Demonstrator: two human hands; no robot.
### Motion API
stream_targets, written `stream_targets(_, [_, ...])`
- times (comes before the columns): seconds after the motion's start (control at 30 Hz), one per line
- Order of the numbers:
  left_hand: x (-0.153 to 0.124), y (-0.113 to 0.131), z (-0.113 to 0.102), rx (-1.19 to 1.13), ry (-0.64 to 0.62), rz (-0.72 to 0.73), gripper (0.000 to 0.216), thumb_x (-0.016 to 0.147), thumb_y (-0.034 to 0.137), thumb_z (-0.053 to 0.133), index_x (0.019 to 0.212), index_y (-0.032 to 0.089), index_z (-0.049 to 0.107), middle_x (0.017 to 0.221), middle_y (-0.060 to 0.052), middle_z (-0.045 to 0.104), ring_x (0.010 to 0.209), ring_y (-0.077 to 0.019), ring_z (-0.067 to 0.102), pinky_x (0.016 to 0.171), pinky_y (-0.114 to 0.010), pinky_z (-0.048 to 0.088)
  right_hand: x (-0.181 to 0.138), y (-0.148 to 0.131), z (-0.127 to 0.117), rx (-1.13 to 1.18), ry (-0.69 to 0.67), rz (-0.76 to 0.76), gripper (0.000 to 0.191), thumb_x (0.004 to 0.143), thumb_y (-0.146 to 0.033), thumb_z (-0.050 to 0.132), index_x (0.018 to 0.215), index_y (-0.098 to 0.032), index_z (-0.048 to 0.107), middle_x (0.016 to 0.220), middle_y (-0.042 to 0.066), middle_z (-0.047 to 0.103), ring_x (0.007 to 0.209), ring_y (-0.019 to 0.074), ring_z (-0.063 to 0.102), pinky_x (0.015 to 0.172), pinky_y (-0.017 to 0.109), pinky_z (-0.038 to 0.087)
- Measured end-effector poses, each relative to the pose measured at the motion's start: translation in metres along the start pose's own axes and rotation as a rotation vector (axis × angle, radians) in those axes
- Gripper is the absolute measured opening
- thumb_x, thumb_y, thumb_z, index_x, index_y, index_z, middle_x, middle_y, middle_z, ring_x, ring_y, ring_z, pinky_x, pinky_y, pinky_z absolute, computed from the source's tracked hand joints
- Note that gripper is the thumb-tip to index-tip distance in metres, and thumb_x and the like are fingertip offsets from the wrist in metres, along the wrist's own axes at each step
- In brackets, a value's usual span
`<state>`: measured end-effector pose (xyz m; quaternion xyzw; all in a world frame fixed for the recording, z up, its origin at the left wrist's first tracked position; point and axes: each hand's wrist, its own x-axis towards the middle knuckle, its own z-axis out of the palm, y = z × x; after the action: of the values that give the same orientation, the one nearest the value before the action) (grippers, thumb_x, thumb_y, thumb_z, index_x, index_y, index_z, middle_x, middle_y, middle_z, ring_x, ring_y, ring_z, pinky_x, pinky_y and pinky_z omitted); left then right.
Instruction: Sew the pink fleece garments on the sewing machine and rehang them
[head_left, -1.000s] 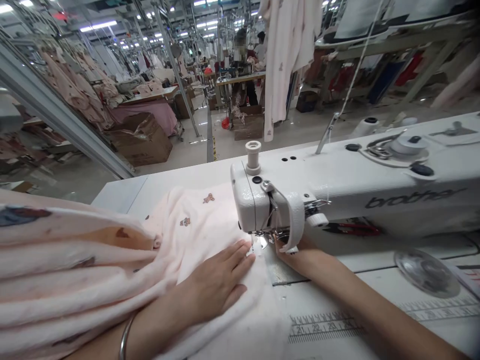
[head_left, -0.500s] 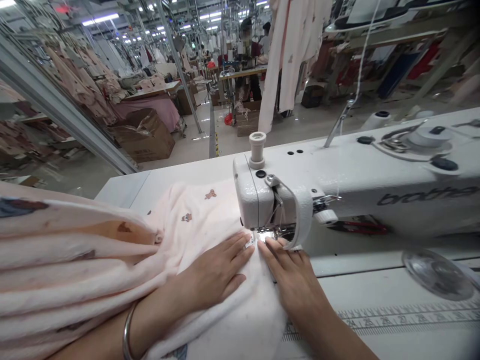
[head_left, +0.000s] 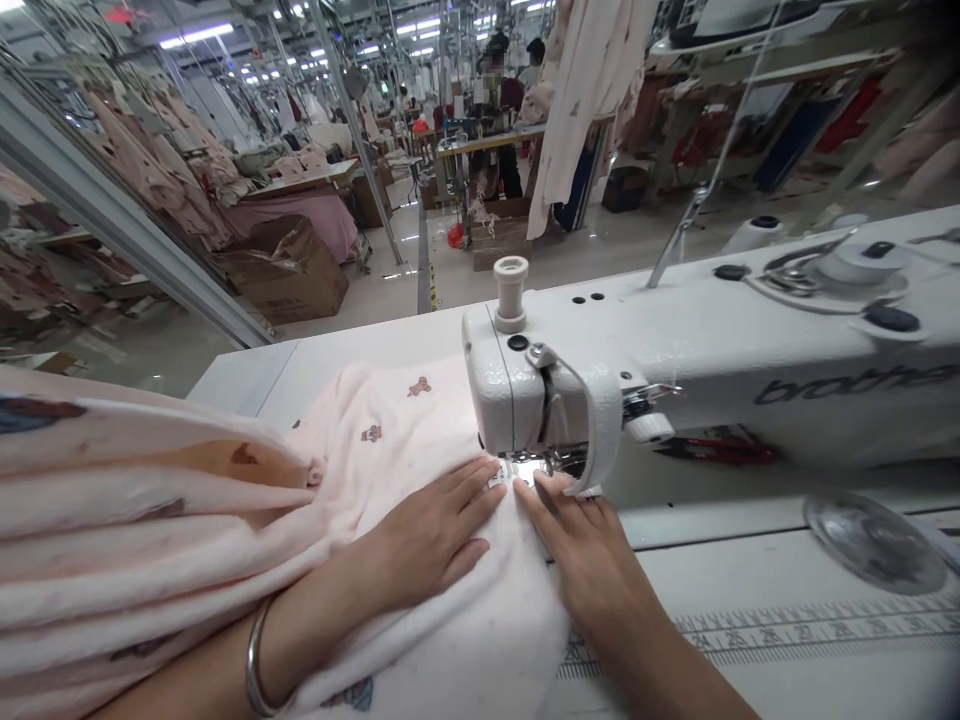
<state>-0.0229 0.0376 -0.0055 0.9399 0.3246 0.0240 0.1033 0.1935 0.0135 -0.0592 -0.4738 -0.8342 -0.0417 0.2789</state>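
Pink fleece fabric (head_left: 390,420), pale and printed with small bears, lies on the white bench (head_left: 750,570) and piles in thick folds toward 9 o'clock, where it fills the near left of the view. Its leading edge sits right under the head of the white sewing machine (head_left: 675,350), whose arm runs off toward 3 o'clock. The left hand (head_left: 427,540) lies palm down on the fabric, fingers straight and slightly fanned, pointing toward 1 o'clock with the tips just beside the lit needle area; a metal bangle (head_left: 255,660) circles that wrist. The right hand (head_left: 585,560) comes in from 5 o'clock, also flat and palm down, its fingers stretched toward 11 o'clock so the tips touch the cloth edge at the foot of the machine. Neither hand pinches anything: both press the cloth flat, one on each side of the needle. A printed ruler strip (head_left: 787,625) runs along the bench at 3 o'clock of the right wrist, and a shiny metal disc (head_left: 874,540) sits above it. Red-handled snips (head_left: 712,450) lie in the shadow beneath the machine arm. Far off at 12 o'clock a person (head_left: 495,110) stands at another bench, with a pale garment (head_left: 577,100) hanging nearby.
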Motion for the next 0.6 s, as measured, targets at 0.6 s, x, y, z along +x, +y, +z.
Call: stream_targets(0.6, [0.010, -0.005, -0.005, -0.058, 0.048, -0.087, 0.041, 0.093, 0.026, 0.041, 0.132, 0.015, 0.039, 0.132, -0.011, 0.047, 0.128, -0.0215, 0.040, 0.113, -0.042, 0.036, -0.022, -0.008, -0.001, 0.027, -0.065, 0.056, 0.065, 0.078, 0.013, 0.026, 0.133, -0.016, 0.046, 0.132, 0.012, 0.047, 0.130, 0.0254, 0.036, 0.104, 0.048, 0.039])
